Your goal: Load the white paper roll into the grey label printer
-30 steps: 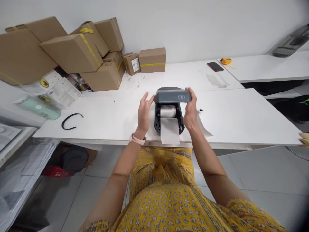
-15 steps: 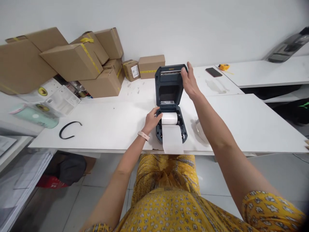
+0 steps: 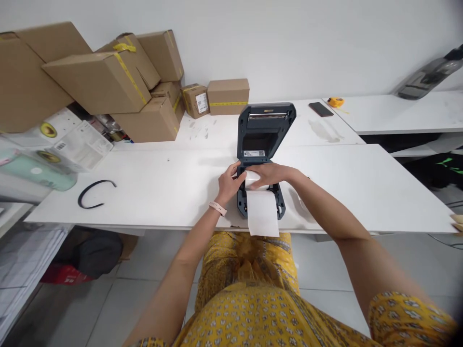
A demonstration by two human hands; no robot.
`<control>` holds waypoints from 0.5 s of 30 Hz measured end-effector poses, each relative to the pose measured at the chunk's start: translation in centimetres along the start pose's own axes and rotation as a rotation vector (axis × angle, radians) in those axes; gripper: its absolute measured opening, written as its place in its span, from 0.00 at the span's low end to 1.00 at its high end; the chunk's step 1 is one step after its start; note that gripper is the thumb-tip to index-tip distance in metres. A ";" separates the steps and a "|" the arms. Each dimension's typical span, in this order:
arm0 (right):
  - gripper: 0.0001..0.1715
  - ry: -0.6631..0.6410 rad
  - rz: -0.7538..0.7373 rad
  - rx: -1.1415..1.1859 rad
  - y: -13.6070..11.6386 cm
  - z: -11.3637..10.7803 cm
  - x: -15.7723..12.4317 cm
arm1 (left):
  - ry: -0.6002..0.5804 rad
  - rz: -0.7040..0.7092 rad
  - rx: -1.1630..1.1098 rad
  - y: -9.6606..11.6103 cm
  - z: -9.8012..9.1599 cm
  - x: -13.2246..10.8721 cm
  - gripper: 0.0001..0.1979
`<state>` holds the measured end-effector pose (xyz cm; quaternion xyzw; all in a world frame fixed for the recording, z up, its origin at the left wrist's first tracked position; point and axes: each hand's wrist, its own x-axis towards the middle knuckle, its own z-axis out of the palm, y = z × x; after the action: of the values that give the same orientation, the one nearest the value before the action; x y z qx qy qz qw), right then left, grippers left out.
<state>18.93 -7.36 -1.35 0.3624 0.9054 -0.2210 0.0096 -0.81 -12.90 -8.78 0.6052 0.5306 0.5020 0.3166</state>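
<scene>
A dark label printer [image 3: 280, 193] sits near the table's front edge with its lid [image 3: 267, 130] raised. Inside the base lies a white label roll [image 3: 252, 179], and a strip of label paper [image 3: 263, 214] hangs from it over the front. My left hand [image 3: 229, 183], with a pale band at the wrist, grips the printer's left side, thumb by the roll's left end. Over the roll lies my right hand [image 3: 267, 174], its fingers closed around it and hiding part of it.
Cardboard boxes [image 3: 97, 77] are stacked at the back left, with a smaller box [image 3: 228, 96] behind the printer. A black headband [image 3: 92, 195] lies on the left. Toward the back right are a phone [image 3: 320, 109] and a yellow tape measure [image 3: 335, 101].
My right hand has let go of the lid and come down onto the label roll. The lid stays up by itself. My left hand remains at the printer's left side.
</scene>
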 end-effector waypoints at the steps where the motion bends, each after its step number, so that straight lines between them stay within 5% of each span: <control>1: 0.52 -0.098 0.030 -0.024 0.2 -0.4 0.7 | -0.006 0.008 -0.011 -0.1 0.0 0.0 0.23; 8: 0.42 -0.266 -0.006 0.118 0.2 -2.2 2.0 | -0.011 -0.016 -0.055 0.0 0.1 -0.2 0.44; 15: 0.52 -0.191 -0.198 0.435 2.4 -4.9 -2.6 | -0.022 -0.098 -0.078 0.8 0.0 -0.3 0.48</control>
<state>23.13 -5.54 2.64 0.2431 0.8626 -0.4436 -0.0048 -0.56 -13.42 -8.13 0.5712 0.5361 0.4996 0.3698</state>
